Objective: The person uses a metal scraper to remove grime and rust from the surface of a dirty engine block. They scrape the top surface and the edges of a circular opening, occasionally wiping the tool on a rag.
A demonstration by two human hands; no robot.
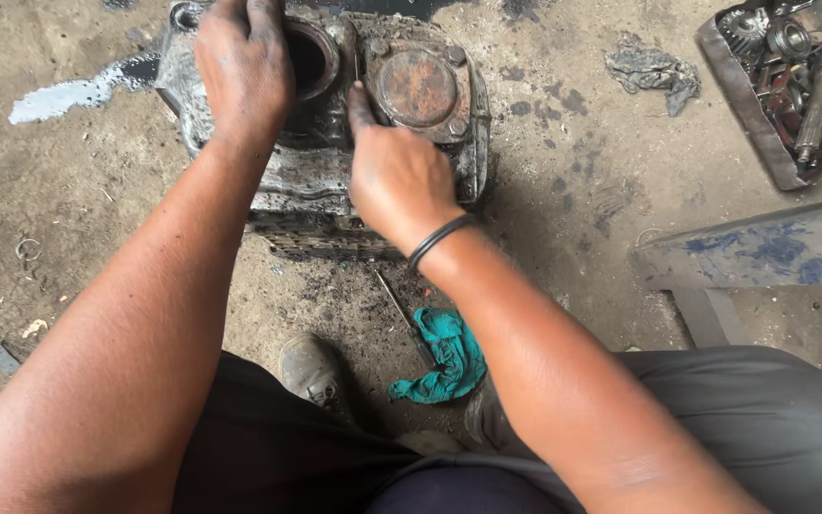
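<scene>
The greasy metal housing sits on the floor, far from the knees. The left hand presses flat on it, fingers spread; the right hand pinches a thin tool beside the rusty round cover. I judge this a prying step, needing steady pressure.

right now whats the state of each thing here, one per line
left hand: flat on the metal housing's rim, holding nothing
right hand: fingers pinched on a thin tool
thin tool: upright, between the round openings
metal housing: greasy, on the ground
rusty round cover: bolted on
green rag: crumpled on the ground
parts tray: holding gears and shafts
</scene>
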